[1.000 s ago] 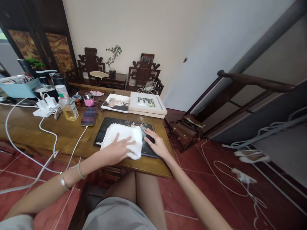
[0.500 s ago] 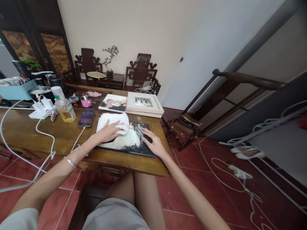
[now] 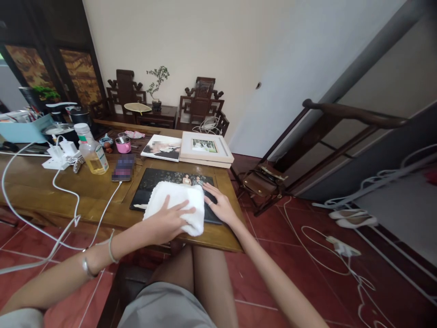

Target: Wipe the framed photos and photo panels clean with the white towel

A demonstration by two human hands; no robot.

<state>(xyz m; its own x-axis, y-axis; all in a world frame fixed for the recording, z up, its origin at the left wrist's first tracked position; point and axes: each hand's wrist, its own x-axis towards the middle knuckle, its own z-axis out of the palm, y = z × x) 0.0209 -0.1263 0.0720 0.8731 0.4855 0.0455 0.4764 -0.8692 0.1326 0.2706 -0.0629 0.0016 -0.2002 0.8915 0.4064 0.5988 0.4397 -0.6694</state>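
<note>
A large dark photo print (image 3: 160, 178) lies flat near the front edge of the wooden table (image 3: 41, 187). A folded white cloth (image 3: 177, 200) covers its lower middle. My left hand (image 3: 167, 221) presses flat on the cloth, fingers spread. My right hand (image 3: 220, 205) rests on the print's right edge, fingers stretched out, holding it down. Only the top of the picture shows above the cloth.
Behind the print lie a white framed photo (image 3: 205, 146) and another print (image 3: 163, 146). To the left are a phone (image 3: 123, 166) on a cable, a bottle (image 3: 91, 154), a pink cup (image 3: 122, 144) and a power strip (image 3: 60, 155). Cables trail over the red tile floor.
My left hand drew the cloth from the print's upper left back down to its lower middle. The right hand stayed on the right edge.
</note>
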